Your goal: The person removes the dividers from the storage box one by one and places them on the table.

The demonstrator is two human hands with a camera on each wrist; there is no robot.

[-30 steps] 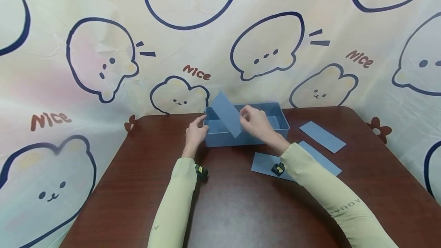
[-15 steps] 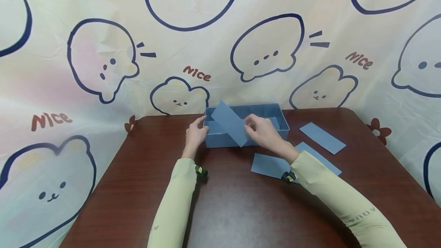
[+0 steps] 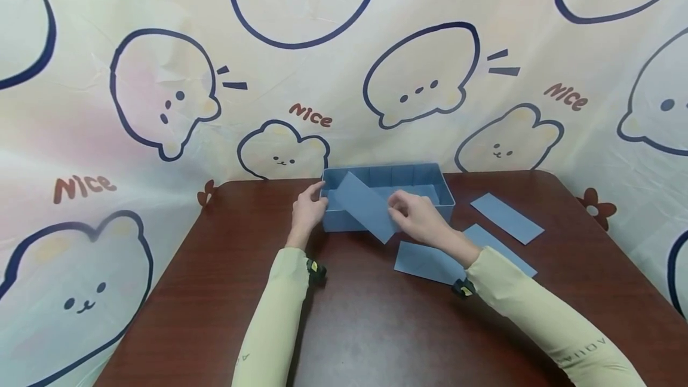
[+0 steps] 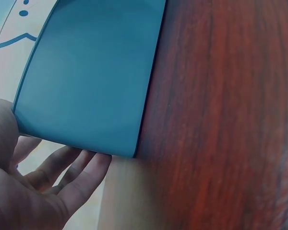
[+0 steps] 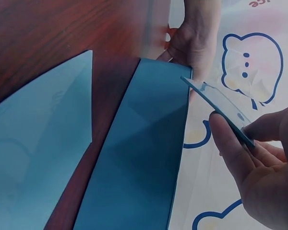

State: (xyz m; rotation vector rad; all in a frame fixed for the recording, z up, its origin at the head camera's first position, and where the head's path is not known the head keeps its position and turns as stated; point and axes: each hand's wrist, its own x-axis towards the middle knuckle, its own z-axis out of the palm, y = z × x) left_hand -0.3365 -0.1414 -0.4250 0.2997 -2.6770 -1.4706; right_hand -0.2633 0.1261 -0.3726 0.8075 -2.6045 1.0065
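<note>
A long blue open-topped box (image 3: pixel 344 221) stands near the table's back edge. My left hand (image 3: pixel 308 211) touches its left end. In the left wrist view, that hand's fairly straight fingers (image 4: pixel 84 184) lie against the end wall of the box (image 4: pixel 91 72). With thumb and fingers, my right hand (image 3: pixel 421 220) pinches one edge of a thin blue rectangular panel (image 3: pixel 365 205). The panel slants across the front of the box, its lower corner below the front rim. In the right wrist view, the panel (image 5: pixel 216 108) appears nearly edge-on, apart from the box (image 5: pixel 134 143).
On the brown table (image 3: pixel 355 315), right of the box, lie more blue panels: a far panel (image 3: pixel 507 218), a middle panel (image 3: pixel 502 251) and a near panel (image 3: pixel 427 260). My right forearm passes over the near ones. A patterned cloth (image 3: pixel 344 76) hangs behind the table.
My right hand has moved down and toward me, slightly to the right, bringing the pinched panel lower in front of the box. The left hand has stayed at the box's left end.
</note>
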